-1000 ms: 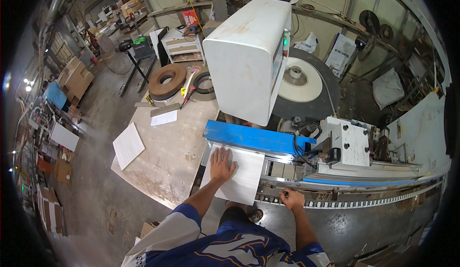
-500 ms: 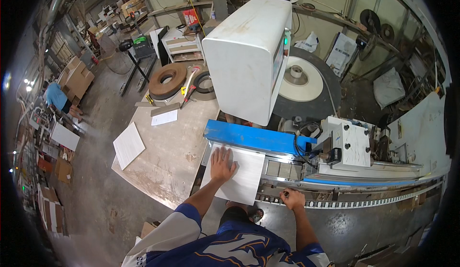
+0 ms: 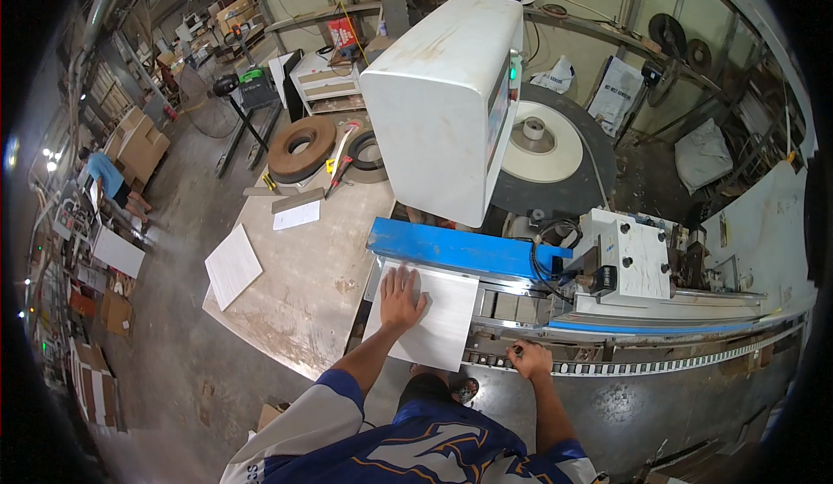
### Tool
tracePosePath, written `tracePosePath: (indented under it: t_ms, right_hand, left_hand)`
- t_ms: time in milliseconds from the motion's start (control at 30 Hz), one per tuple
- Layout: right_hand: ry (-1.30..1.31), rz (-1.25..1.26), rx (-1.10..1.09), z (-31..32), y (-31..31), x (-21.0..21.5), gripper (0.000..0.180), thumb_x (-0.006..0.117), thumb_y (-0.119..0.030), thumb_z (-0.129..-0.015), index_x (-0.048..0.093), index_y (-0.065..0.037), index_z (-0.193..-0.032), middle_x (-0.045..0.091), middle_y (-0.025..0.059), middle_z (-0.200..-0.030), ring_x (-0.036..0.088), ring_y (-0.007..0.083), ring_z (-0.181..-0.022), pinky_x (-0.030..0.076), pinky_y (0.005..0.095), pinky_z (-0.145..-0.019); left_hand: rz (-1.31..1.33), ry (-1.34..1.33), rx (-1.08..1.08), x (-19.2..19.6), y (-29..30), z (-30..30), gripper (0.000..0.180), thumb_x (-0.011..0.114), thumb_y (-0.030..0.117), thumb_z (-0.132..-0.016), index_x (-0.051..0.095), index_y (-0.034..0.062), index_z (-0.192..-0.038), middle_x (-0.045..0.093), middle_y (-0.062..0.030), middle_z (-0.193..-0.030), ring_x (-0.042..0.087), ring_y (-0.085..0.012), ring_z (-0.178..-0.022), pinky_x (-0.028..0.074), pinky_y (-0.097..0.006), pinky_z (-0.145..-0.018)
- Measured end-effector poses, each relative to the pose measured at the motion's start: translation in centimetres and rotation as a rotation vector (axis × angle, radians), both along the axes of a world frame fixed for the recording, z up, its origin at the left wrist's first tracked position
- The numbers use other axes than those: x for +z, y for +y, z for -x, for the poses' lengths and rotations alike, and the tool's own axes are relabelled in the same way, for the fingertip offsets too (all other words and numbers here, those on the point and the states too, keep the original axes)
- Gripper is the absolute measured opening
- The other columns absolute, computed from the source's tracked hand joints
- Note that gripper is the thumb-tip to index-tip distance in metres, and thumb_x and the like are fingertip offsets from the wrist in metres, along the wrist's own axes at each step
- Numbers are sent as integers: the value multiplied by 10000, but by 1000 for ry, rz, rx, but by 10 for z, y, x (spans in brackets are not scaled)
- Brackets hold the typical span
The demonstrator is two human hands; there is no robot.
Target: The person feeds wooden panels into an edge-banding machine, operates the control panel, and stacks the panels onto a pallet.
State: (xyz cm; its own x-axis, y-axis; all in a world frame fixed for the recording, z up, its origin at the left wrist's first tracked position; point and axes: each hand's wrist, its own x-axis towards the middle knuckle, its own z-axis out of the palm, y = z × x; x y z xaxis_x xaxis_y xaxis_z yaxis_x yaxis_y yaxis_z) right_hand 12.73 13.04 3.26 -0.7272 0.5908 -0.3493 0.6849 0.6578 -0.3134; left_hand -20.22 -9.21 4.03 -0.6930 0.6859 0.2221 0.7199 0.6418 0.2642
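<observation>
A white rectangular board lies at the infeed end of the edge-banding machine, its far edge along the blue guard. My left hand rests flat on its left part, fingers stretched and thumb out to the side. To the right of the board, my right hand is closed around a small dark knob by the roller rail. The knob is mostly covered by my fingers. Bare machine bed shows between the board and the white machine head.
On the wooden table at left lie another white board, a brown coil of edge band and a red-handled tool. A white control box rises beyond the guard. A person in blue stands far left.
Both hands and the board keep their places. The person at far left has shifted posture slightly, and the view has moved a little.
</observation>
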Motion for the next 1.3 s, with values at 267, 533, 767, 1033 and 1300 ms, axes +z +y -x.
tracePosePath:
  t_ms: [267,533,767,1033,1300]
  right_hand:
    - [-29,7,3,2,1,2,502,532,-646,-938,743,-244,-1152,784,114,-1014,716,355,-1038,548,479,-908]
    - [13,-9,11,-2,1,-4,468,557,-636,-932,755,-245,-1097,778,142,-970,719,375,-992,557,496,-864]
    - [-13,-18,7,-2,1,-8,471,560,-640,-926,756,-252,-1108,780,138,-985,722,369,-1003,557,494,-877]
    - [-25,-10,-13,-1,2,-4,474,563,-642,-920,765,-250,-1095,782,135,-995,723,370,-1004,558,497,-883]
    - [27,-23,2,-3,-1,-4,464,569,-629,-923,770,-242,-1081,780,134,-934,727,369,-965,565,493,-848]
  left_hand:
    - [-7,13,19,-1,1,0,702,558,474,-957,476,96,-1543,352,-219,-1644,284,-455,-1526,197,-553,-1265]
    - [3,-8,18,0,1,-1,709,550,473,-963,458,99,-1558,347,-218,-1649,273,-452,-1534,192,-548,-1269]
    - [10,5,21,-1,1,0,701,547,471,-964,461,100,-1552,347,-217,-1645,279,-455,-1528,190,-548,-1270]
    - [19,6,20,-2,2,0,703,548,463,-966,451,106,-1564,346,-219,-1645,266,-440,-1537,176,-542,-1273]
    - [13,16,14,-3,0,-2,698,554,457,-969,456,98,-1560,354,-222,-1640,271,-445,-1533,187,-549,-1267]
